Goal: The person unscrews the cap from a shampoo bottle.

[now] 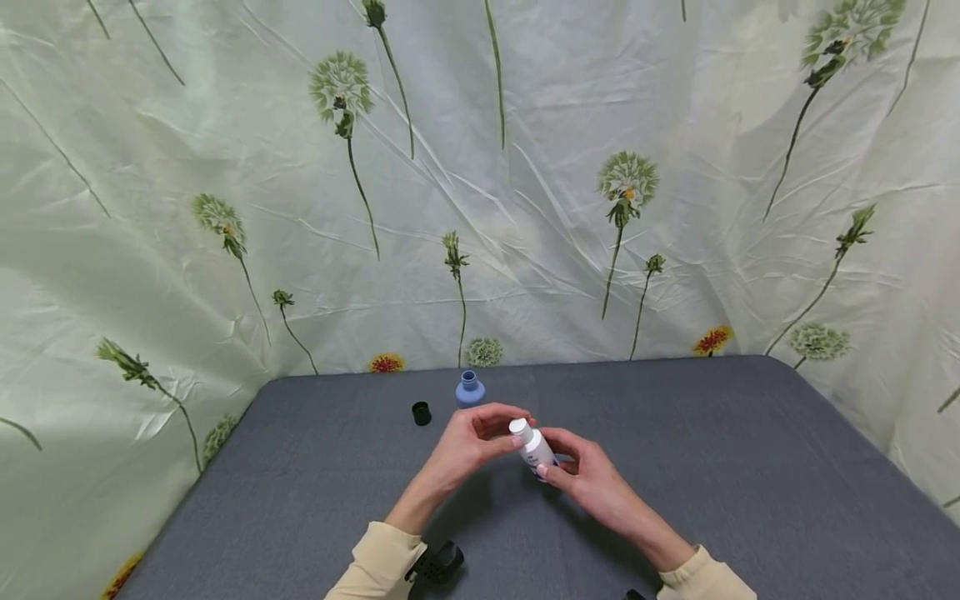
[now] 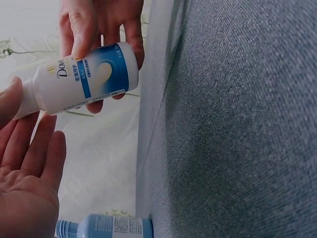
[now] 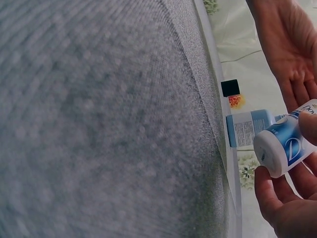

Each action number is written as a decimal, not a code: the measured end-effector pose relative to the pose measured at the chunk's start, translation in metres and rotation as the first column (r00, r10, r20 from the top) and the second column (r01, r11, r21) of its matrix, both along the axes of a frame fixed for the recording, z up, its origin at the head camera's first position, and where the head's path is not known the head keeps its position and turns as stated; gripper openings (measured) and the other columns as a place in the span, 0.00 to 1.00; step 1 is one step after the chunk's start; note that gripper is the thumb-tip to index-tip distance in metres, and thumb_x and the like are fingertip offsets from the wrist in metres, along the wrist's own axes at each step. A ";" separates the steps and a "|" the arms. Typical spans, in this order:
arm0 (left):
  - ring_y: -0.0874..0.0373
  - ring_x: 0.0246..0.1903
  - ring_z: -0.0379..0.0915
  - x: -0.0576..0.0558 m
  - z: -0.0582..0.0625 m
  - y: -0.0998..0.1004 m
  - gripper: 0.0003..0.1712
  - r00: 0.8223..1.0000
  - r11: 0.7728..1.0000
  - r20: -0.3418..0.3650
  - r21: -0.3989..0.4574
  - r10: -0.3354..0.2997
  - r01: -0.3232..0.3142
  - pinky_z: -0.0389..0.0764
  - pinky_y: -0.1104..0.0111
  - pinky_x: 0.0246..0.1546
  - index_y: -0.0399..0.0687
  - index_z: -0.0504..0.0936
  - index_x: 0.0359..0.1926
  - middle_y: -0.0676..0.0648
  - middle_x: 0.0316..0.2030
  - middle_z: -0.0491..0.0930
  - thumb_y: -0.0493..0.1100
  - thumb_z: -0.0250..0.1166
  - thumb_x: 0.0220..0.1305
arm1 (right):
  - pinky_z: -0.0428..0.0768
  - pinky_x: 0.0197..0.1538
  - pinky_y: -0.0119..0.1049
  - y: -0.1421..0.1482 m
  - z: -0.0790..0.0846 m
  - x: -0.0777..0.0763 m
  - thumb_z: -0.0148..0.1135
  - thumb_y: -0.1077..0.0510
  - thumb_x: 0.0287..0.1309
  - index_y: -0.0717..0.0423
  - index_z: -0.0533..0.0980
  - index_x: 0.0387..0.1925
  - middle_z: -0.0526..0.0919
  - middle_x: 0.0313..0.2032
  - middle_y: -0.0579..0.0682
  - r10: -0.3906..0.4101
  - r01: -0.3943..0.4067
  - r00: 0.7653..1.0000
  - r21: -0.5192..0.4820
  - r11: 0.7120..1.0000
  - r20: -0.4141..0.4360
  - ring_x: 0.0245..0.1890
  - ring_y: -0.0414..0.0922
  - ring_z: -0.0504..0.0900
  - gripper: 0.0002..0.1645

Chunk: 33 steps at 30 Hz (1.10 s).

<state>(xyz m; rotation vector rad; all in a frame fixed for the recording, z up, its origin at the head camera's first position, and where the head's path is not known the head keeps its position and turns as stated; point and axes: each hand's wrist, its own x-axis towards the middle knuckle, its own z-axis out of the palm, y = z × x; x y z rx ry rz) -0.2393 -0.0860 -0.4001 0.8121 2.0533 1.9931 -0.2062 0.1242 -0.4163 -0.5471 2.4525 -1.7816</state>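
Both hands hold a small white Dove bottle (image 1: pixel 536 452) with a blue label, tilted above the table. My right hand (image 1: pixel 592 483) grips the bottle's body, thumb on the near side and fingers behind. At the top end, my left hand (image 1: pixel 468 446) pinches the white cap (image 1: pixel 520 427) between thumb and fingers. In the left wrist view the bottle (image 2: pixel 84 79) lies sideways across the picture, its cap end at the left thumb. Behind the left hand stands a blue bottle (image 1: pixel 470 390) with its threaded neck bare.
A black cap (image 1: pixel 422 413) sits on the grey table (image 1: pixel 300 483), left of the blue bottle. A pale curtain (image 1: pixel 525 208) printed with dandelions hangs behind the table and along its sides. A black wrist strap device (image 1: pixel 438 564) is at the left sleeve.
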 end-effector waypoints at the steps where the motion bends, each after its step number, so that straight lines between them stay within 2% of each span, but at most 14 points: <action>1: 0.50 0.51 0.79 0.000 0.000 0.001 0.18 1.000 1.000 0.001 -0.005 0.018 -0.018 0.79 0.62 0.49 0.38 0.81 0.54 0.42 0.49 0.83 0.35 0.68 0.62 | 0.78 0.52 0.43 0.000 0.000 0.000 0.67 0.62 0.60 0.62 0.74 0.60 0.79 0.54 0.57 0.004 -0.004 1.000 -0.004 1.000 -0.001 0.53 0.51 0.78 0.26; 5: 0.52 0.48 0.80 0.000 0.000 0.004 0.16 0.996 0.996 0.012 -0.033 0.089 -0.089 0.80 0.63 0.47 0.40 0.83 0.50 0.44 0.46 0.84 0.34 0.70 0.60 | 0.79 0.50 0.37 0.001 -0.001 0.000 0.68 0.63 0.60 0.62 0.74 0.59 0.80 0.53 0.58 0.013 -0.013 1.000 -0.022 1.000 -0.005 0.52 0.51 0.78 0.26; 9: 0.52 0.46 0.79 0.003 0.006 0.007 0.14 0.990 0.988 0.001 -0.062 0.142 -0.141 0.79 0.64 0.45 0.40 0.84 0.48 0.45 0.44 0.84 0.33 0.71 0.59 | 0.79 0.50 0.37 0.000 0.000 -0.001 0.68 0.62 0.60 0.62 0.74 0.59 0.80 0.53 0.57 0.011 -0.011 1.000 -0.022 1.000 -0.010 0.53 0.51 0.78 0.26; 12: 0.51 0.44 0.79 0.010 0.018 0.008 0.13 0.987 0.984 -0.024 -0.084 0.158 -0.159 0.79 0.64 0.45 0.38 0.84 0.46 0.45 0.42 0.84 0.33 0.71 0.59 | 0.79 0.50 0.37 0.000 0.000 -0.002 0.68 0.62 0.60 0.62 0.74 0.59 0.80 0.52 0.57 0.006 -0.006 1.000 -0.016 1.000 -0.014 0.52 0.51 0.78 0.26; 16: 0.52 0.43 0.79 0.005 0.012 0.008 0.15 0.986 0.983 -0.056 -0.092 0.156 -0.161 0.79 0.64 0.46 0.39 0.83 0.47 0.47 0.42 0.84 0.36 0.72 0.59 | 0.79 0.49 0.36 0.001 -0.001 -0.002 0.68 0.62 0.60 0.63 0.74 0.58 0.80 0.51 0.57 0.006 -0.006 0.999 -0.018 1.000 -0.031 0.52 0.52 0.78 0.25; 19: 0.53 0.45 0.79 -0.004 -0.001 0.007 0.19 0.992 0.989 -0.058 -0.083 0.113 -0.118 0.78 0.61 0.49 0.43 0.83 0.52 0.46 0.47 0.83 0.38 0.73 0.59 | 0.79 0.48 0.35 0.002 -0.002 -0.002 0.68 0.62 0.59 0.64 0.74 0.58 0.80 0.51 0.58 0.007 -0.008 1.000 -0.027 1.000 -0.029 0.51 0.52 0.78 0.26; 23: 0.52 0.52 0.77 -0.004 -0.001 0.005 0.23 0.999 0.998 -0.049 -0.055 0.008 -0.011 0.75 0.55 0.54 0.45 0.80 0.58 0.42 0.56 0.79 0.36 0.70 0.61 | 0.79 0.48 0.35 0.002 -0.002 -0.003 0.68 0.62 0.60 0.65 0.73 0.59 0.80 0.52 0.59 0.006 -0.006 1.000 -0.032 0.999 -0.005 0.52 0.53 0.78 0.27; 27: 0.50 0.57 0.75 -0.004 0.000 0.002 0.24 0.996 0.996 -0.034 0.004 -0.085 0.085 0.74 0.58 0.56 0.42 0.77 0.62 0.39 0.60 0.76 0.35 0.65 0.65 | 0.80 0.49 0.37 0.003 -0.001 -0.003 0.68 0.62 0.60 0.66 0.73 0.59 0.80 0.52 0.59 0.003 -0.003 1.000 -0.030 1.000 -0.002 0.52 0.53 0.78 0.27; 30: 0.49 0.58 0.74 -0.004 -0.001 0.000 0.23 0.992 0.992 -0.018 0.034 -0.124 0.125 0.74 0.62 0.55 0.40 0.76 0.62 0.39 0.59 0.76 0.34 0.63 0.68 | 0.80 0.49 0.38 0.004 -0.001 -0.003 0.68 0.61 0.60 0.66 0.72 0.60 0.79 0.53 0.60 -0.002 0.002 1.000 -0.017 1.000 -0.004 0.53 0.53 0.78 0.28; 33: 0.49 0.57 0.75 -0.003 -0.002 -0.001 0.21 0.991 0.991 -0.005 0.035 -0.130 0.130 0.75 0.63 0.55 0.39 0.76 0.62 0.39 0.58 0.77 0.35 0.62 0.68 | 0.80 0.49 0.38 0.006 -0.001 -0.001 0.68 0.60 0.60 0.67 0.72 0.60 0.79 0.54 0.60 0.007 -0.007 1.000 -0.014 1.000 -0.004 0.53 0.53 0.78 0.28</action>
